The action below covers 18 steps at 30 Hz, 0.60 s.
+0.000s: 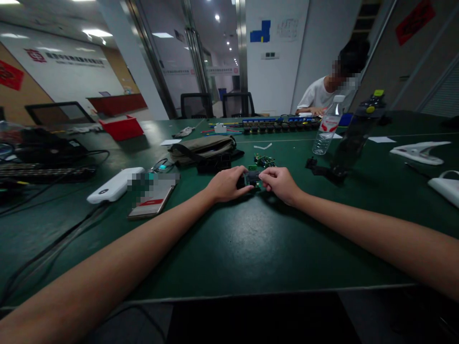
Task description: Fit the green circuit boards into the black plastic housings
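My left hand [229, 184] is closed around the left side of a small dark electronic module with green circuit board [253, 178], just above the green table. From the right, my right hand [279, 184] pinches at the module's edge with thumb and index finger. Whether a separate small part is between those fingertips I cannot make out. Right behind the hands lies a cluster of small green circuit boards [264, 160]. A grey-green pouch [204, 149] with a dark strap rests behind my left hand.
To the left lie a phone [152, 200], a white power bank [114, 186] with cables and a red bin [122, 128]. A plastic bottle [327, 126], a dark bottle [353, 138] and a black bracket [324, 171] stand right. Across the table, a person [322, 93] sits near a terminal strip [279, 125].
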Motion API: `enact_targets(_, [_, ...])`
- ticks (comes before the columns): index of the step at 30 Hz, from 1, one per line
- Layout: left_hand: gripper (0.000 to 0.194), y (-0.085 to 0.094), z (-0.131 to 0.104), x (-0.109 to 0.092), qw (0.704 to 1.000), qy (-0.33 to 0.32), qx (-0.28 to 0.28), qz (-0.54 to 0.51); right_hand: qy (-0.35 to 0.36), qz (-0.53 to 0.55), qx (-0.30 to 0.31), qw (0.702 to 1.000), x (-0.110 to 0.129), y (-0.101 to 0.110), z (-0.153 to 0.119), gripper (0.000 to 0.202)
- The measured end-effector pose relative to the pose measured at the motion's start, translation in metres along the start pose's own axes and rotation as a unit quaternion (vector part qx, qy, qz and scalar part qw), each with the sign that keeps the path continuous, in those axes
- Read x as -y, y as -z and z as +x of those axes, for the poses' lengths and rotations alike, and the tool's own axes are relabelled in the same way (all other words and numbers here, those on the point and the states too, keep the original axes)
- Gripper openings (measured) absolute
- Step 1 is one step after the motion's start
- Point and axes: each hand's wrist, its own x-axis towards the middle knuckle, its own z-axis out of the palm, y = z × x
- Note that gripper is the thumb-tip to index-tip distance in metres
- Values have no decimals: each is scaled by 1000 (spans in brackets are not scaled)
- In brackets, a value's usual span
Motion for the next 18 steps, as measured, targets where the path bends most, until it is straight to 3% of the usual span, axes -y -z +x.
enact_targets(11, [38, -1, -3, 17, 997, -30, -16, -74, -24, 9, 70, 997, -4, 4, 7, 20])
enact_targets(18, [28, -5, -4, 21, 994, -53, -60, -79, -25, 20, 105, 994, -8, 9, 13, 19])
